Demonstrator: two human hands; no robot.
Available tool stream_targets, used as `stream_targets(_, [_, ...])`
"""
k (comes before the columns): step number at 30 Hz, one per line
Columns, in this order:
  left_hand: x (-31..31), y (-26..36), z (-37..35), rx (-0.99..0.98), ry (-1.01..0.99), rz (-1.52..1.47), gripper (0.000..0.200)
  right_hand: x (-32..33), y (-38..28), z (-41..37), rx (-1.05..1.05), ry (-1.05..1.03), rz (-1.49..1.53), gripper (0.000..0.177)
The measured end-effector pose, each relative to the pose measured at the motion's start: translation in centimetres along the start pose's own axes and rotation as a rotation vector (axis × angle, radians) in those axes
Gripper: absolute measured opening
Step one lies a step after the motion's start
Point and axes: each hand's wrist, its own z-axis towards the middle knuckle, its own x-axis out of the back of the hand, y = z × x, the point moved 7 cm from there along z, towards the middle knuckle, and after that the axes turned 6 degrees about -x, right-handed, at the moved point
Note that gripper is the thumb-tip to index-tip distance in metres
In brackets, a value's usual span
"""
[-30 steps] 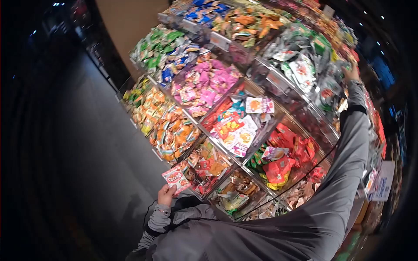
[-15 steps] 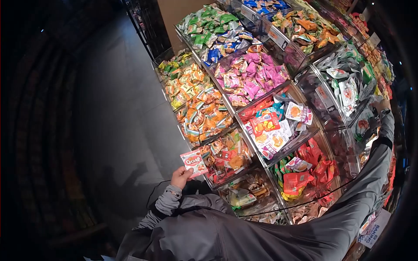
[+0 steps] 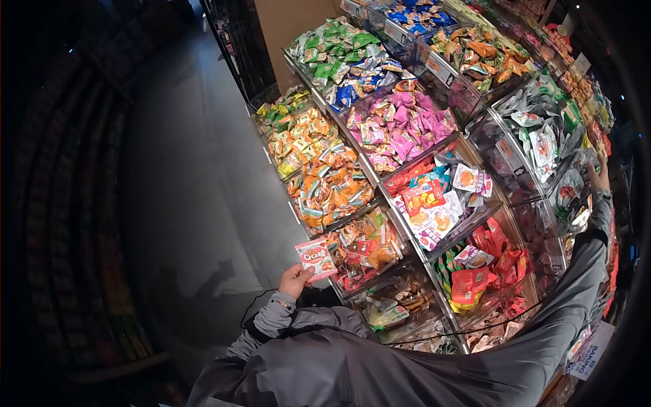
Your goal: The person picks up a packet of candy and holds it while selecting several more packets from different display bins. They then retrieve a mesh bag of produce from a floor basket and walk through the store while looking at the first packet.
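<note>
Pinched between the thumb and fingers of my left hand (image 3: 293,280) is a small pink-and-white candy packet (image 3: 316,259) marked "QQ". It is held up at the near edge of the bins, beside a compartment of mixed wrapped snacks (image 3: 366,247). My right hand (image 3: 599,176) is stretched far to the right, over the upper bins. It is beside grey-and-green snack packets (image 3: 566,190). Its thumb and fingers look apart, with nothing visible in them, though the hand is small and partly dim.
Clear-walled bins hold purple packets (image 3: 400,129), orange packets (image 3: 329,186), white-and-red pouches (image 3: 430,210) and red bags (image 3: 485,271). A black cord (image 3: 468,331) crosses the near bins. Grey floor (image 3: 196,176) lies left, with dark shelves beyond. A "BAKING" sign (image 3: 593,349) stands lower right.
The view has shifted slightly, so the bins sit a little further right and lower. My left hand still holds the packet. The fingers of my right hand show more plainly now.
</note>
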Motion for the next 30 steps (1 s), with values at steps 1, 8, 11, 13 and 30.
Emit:
stream_targets(1, [0.1, 0.0, 0.0, 0.0, -0.008, 0.004, 0.018, 0.5, 0.4, -0.3, 0.022, -0.008, -0.003, 0.051])
stream_targets(8, [0.3, -0.5, 0.4, 0.001, -0.146, 0.03, 0.019, 7.7, -4.3, -5.9, 0.062, 0.051, 0.36, 0.036])
stream_targets(11, [0.1, 1.6, -0.2, -0.015, -0.154, -0.037, 0.019, 11.2, -11.1, -11.0, 0.041, 0.044, 0.445, 0.035])
stream_targets(13, [1.3, 1.3, 0.2, -0.013, -0.176, -0.032, 0.019, 13.0, -17.5, -15.8, -0.01, 0.024, 0.541, 0.034])
stream_targets(30, [23.9, 9.4, 5.1, -0.132, -0.341, 0.03, 0.014, -10.9, -76.7, -51.2, -0.116, -0.944, 1.259, 0.049])
